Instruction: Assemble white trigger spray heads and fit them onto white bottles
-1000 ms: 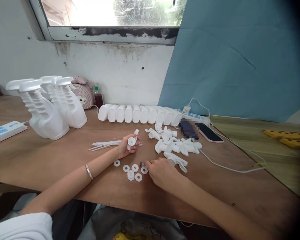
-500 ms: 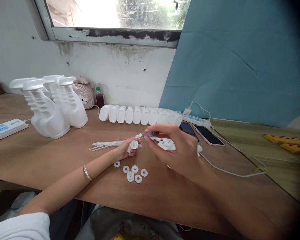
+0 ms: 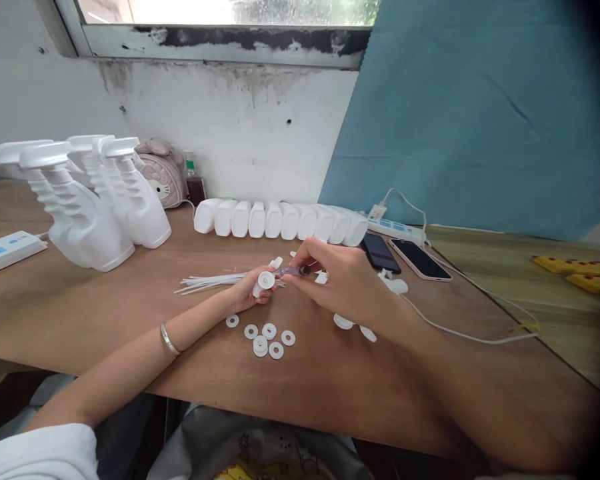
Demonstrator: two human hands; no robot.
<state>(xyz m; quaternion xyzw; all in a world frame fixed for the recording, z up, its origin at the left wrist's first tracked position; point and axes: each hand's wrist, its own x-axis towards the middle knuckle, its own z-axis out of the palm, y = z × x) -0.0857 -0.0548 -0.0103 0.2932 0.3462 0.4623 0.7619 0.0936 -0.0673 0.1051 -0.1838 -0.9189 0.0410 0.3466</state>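
Note:
My left hand (image 3: 243,293) grips a white spray-trigger head (image 3: 265,279), its round base facing me. My right hand (image 3: 343,283) pinches a small purplish tool (image 3: 295,271) whose tip points at that base, close to touching it. Several white ring washers (image 3: 266,338) lie on the wooden table (image 3: 105,313) just below my hands. A bundle of thin white dip tubes (image 3: 207,282) lies left of the trigger head. More white trigger parts (image 3: 350,325) sit partly hidden behind my right hand.
Several white spray bottles (image 3: 87,203) stand at the back left, a row of lying white bottles (image 3: 280,220) along the wall. Two phones (image 3: 403,257) and a power strip (image 3: 395,230) with cables lie to the right. Another power strip (image 3: 7,247) sits far left.
My right hand rose from the table near the washers, carrying the small tool, and brought it up to the trigger head in my left hand. The view tilted down slightly.

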